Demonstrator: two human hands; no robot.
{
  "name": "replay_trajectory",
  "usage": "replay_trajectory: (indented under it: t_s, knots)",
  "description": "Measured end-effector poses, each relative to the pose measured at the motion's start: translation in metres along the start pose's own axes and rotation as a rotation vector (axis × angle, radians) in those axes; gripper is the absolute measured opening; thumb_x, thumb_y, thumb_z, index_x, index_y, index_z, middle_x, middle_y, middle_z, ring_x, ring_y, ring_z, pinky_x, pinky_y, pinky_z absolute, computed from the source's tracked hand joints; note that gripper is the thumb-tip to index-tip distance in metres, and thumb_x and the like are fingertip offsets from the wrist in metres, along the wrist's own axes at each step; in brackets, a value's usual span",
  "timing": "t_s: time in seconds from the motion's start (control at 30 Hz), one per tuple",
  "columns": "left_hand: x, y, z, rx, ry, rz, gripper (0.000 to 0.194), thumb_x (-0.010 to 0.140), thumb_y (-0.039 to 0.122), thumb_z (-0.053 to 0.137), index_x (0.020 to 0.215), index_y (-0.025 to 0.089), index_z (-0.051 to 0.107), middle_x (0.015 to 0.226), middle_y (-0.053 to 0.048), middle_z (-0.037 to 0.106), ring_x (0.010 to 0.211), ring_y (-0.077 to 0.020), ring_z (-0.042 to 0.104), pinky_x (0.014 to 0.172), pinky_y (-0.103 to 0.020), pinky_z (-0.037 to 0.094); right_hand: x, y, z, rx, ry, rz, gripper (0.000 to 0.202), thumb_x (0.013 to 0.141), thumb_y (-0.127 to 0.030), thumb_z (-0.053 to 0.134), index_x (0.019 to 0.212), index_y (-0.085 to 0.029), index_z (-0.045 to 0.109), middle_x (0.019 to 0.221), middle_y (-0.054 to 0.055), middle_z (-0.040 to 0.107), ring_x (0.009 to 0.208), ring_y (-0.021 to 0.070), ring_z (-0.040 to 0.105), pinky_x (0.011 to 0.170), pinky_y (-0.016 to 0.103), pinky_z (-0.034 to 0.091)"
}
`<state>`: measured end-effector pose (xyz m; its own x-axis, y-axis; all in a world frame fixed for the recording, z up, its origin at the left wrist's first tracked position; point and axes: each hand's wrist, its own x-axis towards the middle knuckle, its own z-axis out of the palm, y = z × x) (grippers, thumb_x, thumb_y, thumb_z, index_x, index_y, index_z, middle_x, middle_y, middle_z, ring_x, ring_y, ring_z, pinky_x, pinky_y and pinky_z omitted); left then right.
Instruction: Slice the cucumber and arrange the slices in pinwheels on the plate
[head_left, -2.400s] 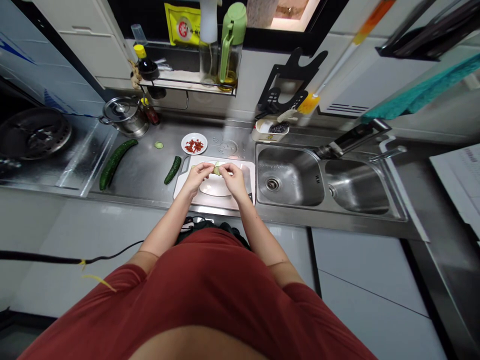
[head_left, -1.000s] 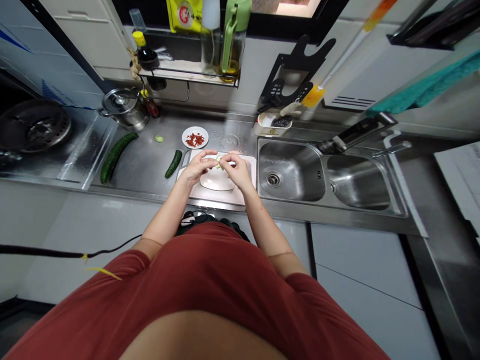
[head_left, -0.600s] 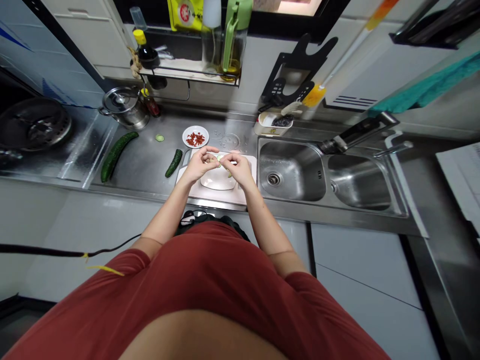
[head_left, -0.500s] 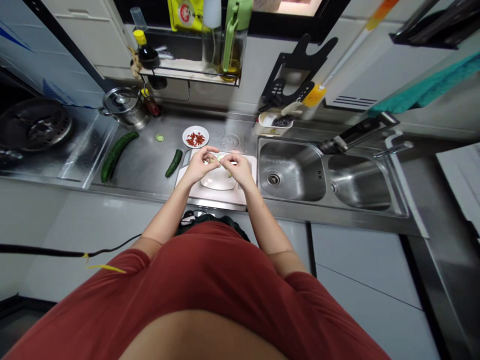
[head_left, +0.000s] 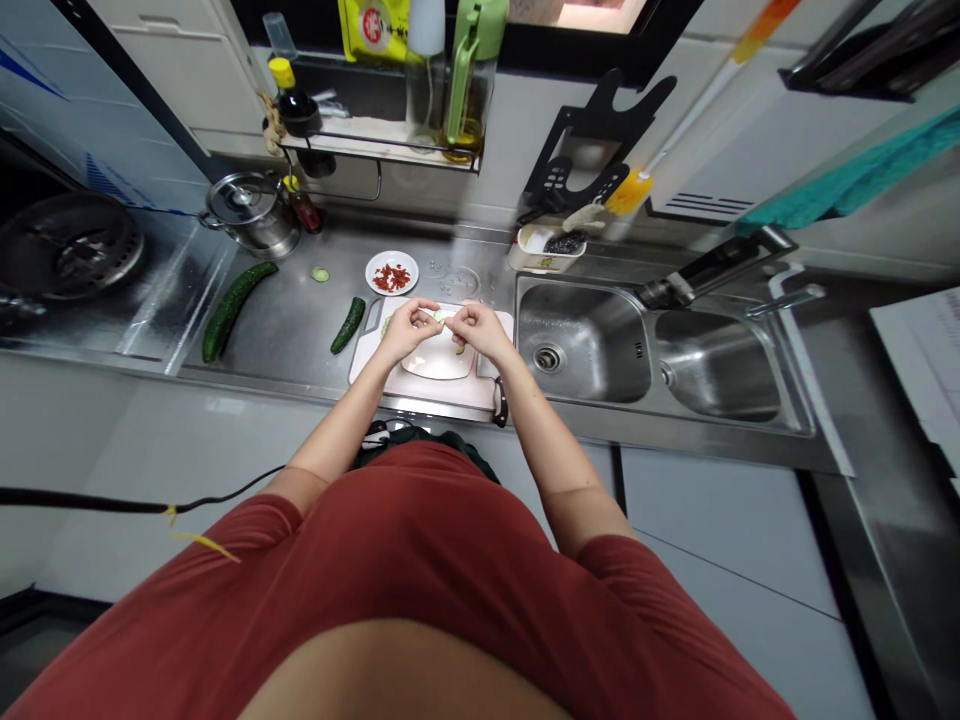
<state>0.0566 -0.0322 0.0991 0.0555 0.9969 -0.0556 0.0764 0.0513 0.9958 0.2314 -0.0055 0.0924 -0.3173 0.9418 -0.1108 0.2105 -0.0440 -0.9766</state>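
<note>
My left hand (head_left: 409,328) and my right hand (head_left: 478,331) meet over a white plate (head_left: 436,366) on a light cutting board (head_left: 367,365). Pinched at the fingertips between them is a small pale-green cucumber slice (head_left: 439,316). Both hands are closed, thumbs against forefingers. More green pieces show partly behind the fingers, too small to make out. A knife (head_left: 501,402) lies at the board's right edge, its black handle toward me. Left of the board rests a short piece of cucumber (head_left: 348,326).
A white dish of chopped red bits (head_left: 391,274) stands behind the board. A long cucumber (head_left: 234,310) and a cut cucumber end (head_left: 320,274) lie farther left, near a lidded pot (head_left: 251,212). To the right is a double sink (head_left: 585,340).
My right hand has shifted slightly right and its fingers have curled in more. The left hand has moved a little right. The knife handle, earlier hidden behind my right forearm, now shows.
</note>
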Motion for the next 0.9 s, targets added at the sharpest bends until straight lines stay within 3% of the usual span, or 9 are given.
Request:
replay_trajectory:
  t_s: [0.17, 0.43, 0.9]
  knots:
    - [0.013, -0.025, 0.005, -0.021, -0.004, -0.032, 0.038, 0.062, 0.025, 0.076, 0.095, 0.016, 0.061, 0.064, 0.004, 0.060, 0.056, -0.0072, 0.050, 0.059, -0.020, 0.038, 0.010, 0.015, -0.010, -0.094, -0.056, 0.041, 0.022, 0.079, -0.035, 0.067, 0.074, -0.018, 0.054, 0.052, -0.004, 0.056, 0.047, 0.0095, 0.051, 0.049, 0.019, 0.041]
    - [0.037, -0.063, 0.014, 0.137, -0.006, -0.078, 0.035, 0.061, 0.026, 0.076, 0.093, 0.018, 0.062, 0.067, 0.003, 0.063, 0.065, -0.0111, 0.057, 0.068, -0.023, 0.043, 0.024, 0.041, -0.021, -0.457, -0.001, 0.034, 0.009, 0.079, -0.023, 0.060, 0.080, -0.015, 0.063, 0.065, -0.001, 0.064, 0.062, 0.0121, 0.056, 0.066, 0.022, 0.043]
    - [0.046, -0.089, 0.040, 0.618, -0.036, -0.217, 0.026, 0.071, 0.025, 0.069, 0.097, 0.023, 0.067, 0.076, 0.001, 0.065, 0.073, -0.0153, 0.059, 0.070, -0.026, 0.041, 0.027, 0.071, -0.022, -0.917, -0.066, 0.153, 0.020, 0.090, -0.023, 0.052, 0.100, -0.015, 0.068, 0.100, 0.010, 0.071, 0.091, 0.0181, 0.062, 0.078, 0.023, 0.040]
